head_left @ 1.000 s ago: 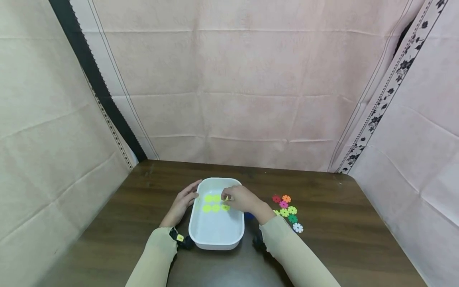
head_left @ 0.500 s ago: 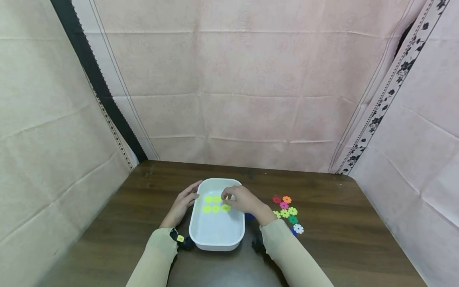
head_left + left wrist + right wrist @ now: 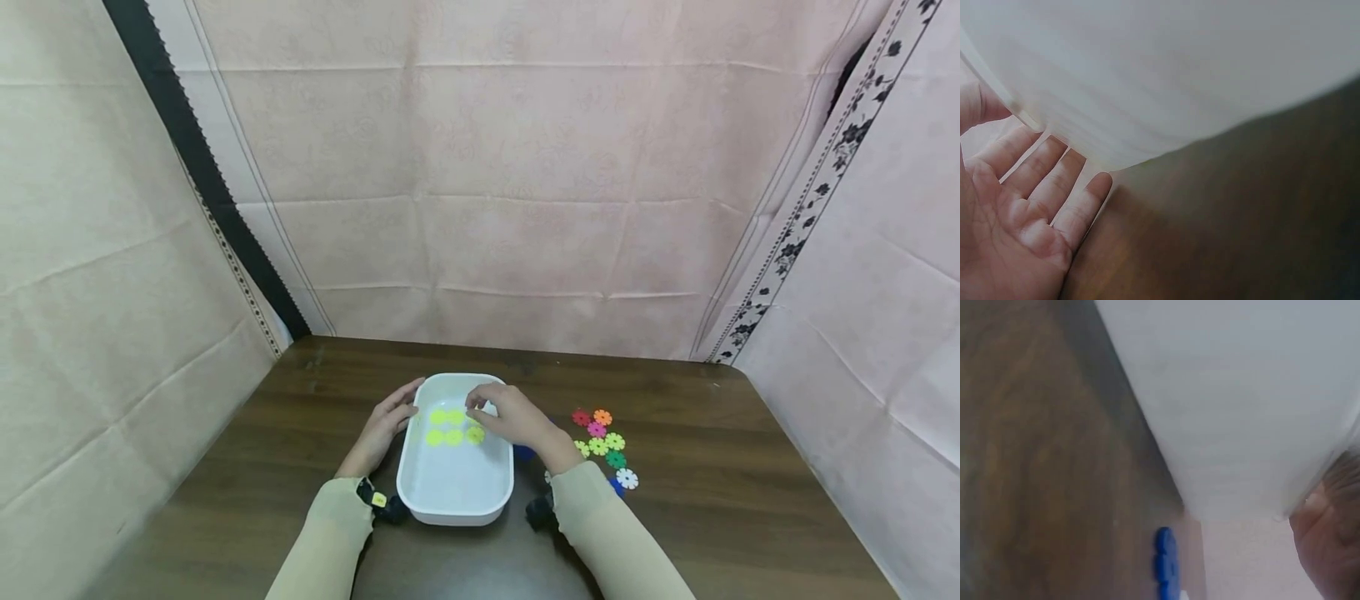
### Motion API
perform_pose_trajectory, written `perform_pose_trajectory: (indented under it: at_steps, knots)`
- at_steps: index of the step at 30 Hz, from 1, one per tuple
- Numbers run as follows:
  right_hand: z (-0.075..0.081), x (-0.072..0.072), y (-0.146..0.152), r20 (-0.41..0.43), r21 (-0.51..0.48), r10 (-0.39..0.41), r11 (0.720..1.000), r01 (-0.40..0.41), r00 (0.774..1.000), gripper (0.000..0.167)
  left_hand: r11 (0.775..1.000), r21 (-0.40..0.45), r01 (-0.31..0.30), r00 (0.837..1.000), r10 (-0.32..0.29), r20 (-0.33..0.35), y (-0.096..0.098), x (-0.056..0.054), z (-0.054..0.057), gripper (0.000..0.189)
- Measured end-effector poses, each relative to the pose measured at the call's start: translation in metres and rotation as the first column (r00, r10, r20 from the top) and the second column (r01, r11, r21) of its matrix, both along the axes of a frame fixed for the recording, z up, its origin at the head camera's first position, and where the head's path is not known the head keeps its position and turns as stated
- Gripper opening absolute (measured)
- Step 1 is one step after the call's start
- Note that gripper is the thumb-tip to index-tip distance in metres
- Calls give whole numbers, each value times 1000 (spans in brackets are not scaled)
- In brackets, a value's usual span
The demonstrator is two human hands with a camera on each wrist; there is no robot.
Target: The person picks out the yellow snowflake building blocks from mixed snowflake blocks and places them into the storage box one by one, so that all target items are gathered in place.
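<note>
A white rectangular tray (image 3: pixel 453 487) stands on the table. In it lie several flat bright yellow discs (image 3: pixel 435 437) in two rows. A yellow-green flower piece (image 3: pixel 475 434) ends the nearer row. My left hand (image 3: pixel 384 429) rests along the tray's left side. In the left wrist view its fingers (image 3: pixel 1054 178) stretch under the rim, with the thumb near the rim. My right hand (image 3: pixel 517 417) reaches over the right rim, thumb and index tips close together at the farther row. A bit of yellow shows by those fingertips; I cannot tell whether they pinch it.
Right of the tray lies a loose group of flower pieces: red (image 3: pixel 581 417), orange (image 3: pixel 602 417), pink (image 3: pixel 597 429), green (image 3: pixel 616 459), white (image 3: pixel 627 478) and others. A blue piece (image 3: pixel 1165 565) lies close beside the tray's right wall. Pale cloth (image 3: pixel 525 200) hangs behind the table.
The right hand has shifted slightly up and right, and more of the yellow-green flower piece below its thumb shows. The left hand stays at the tray's side.
</note>
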State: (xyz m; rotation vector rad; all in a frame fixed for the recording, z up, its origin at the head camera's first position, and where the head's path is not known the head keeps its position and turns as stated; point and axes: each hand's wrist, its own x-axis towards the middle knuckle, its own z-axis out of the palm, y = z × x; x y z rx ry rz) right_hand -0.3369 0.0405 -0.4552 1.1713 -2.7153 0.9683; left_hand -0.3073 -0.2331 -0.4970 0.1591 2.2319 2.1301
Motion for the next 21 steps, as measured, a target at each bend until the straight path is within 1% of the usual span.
perform_pose_trajectory:
  at_steps: [4,6,10,12,15,17,21]
  knots:
    - [11,6,7,-43,-77,-7,997,4,999,21,1000,-2,-11,1000,11,-7,1,1,0,46]
    - [18,10,12,-69,-129,-23,992,14,997,19,1000,-13,-12,1000,12,1,0,1,-1,46]
    - [32,13,29,-135,-245,-55,969,20,989,16,1000,-18,-14,1000,14,13,1,2,1,47]
    - [36,13,39,-158,-286,-68,958,20,985,14,1000,-22,-15,1000,15,15,1,2,2,47]
    - [37,12,57,-174,-309,-87,951,29,981,12,1000,-24,-11,1000,12,18,1,2,1,48]
    - [35,12,71,-172,-304,-100,952,44,980,11,1000,-27,-9,1000,10,20,1,2,0,48]
    - [27,12,98,-130,-268,-128,959,89,983,11,1000,-24,-4,1000,5,16,0,1,0,48]
